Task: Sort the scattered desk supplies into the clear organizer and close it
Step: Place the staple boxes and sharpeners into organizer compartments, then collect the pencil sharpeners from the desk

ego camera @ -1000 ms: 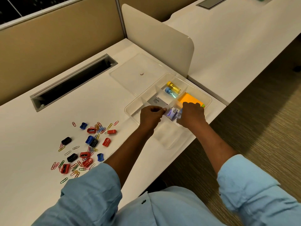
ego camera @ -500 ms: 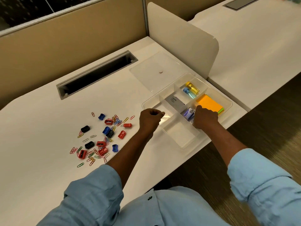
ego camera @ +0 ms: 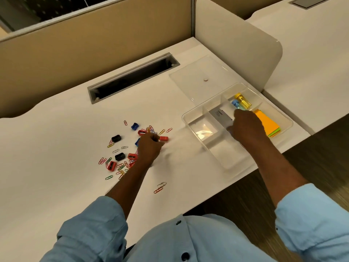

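Resting curled among paper clips (ego camera: 102, 160), left hand (ego camera: 149, 148); right hand (ego camera: 247, 127) inside organizer (ego camera: 227, 157).

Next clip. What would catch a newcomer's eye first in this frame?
The bright scatter of paper clips and small sharpeners on the white desk, with the left hand down among them. At the desk's right edge, the clear organizer holds an orange sticky-note pad and two coloured tubes, with the right hand inside; its lid lies flat behind.

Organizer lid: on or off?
Off. The lid lies flat on the desk behind the organizer, whose compartments are uncovered.
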Action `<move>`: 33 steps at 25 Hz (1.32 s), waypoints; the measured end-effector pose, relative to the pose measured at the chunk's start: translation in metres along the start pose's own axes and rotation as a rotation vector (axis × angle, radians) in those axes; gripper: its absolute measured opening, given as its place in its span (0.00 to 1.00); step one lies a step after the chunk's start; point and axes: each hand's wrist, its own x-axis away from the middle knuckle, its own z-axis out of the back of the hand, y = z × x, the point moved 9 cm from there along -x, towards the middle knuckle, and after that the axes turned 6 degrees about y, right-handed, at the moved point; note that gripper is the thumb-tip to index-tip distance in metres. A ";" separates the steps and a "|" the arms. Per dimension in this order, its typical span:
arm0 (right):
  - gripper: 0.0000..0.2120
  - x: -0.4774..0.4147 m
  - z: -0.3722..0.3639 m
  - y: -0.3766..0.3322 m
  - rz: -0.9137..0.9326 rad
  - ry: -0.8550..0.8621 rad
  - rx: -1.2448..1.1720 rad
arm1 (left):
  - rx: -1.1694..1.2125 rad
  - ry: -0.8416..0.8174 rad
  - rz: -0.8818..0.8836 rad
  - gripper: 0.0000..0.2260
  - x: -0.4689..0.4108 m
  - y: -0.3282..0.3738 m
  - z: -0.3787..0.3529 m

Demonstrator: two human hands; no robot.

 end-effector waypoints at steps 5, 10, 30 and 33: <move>0.17 0.037 -0.044 -0.132 0.393 -0.180 -0.264 | -0.452 -0.182 0.006 0.28 -0.002 -0.040 0.005; 0.24 0.078 -0.124 -0.203 0.565 -0.328 -0.086 | -0.473 -0.150 -0.060 0.25 0.009 -0.053 0.008; 0.17 0.056 -0.093 -0.158 0.248 -0.110 -0.365 | -0.103 0.005 -0.267 0.14 0.008 0.025 0.010; 0.16 0.041 -0.071 -0.118 0.155 -0.059 -0.402 | -0.023 -0.039 -0.362 0.12 0.021 0.062 -0.007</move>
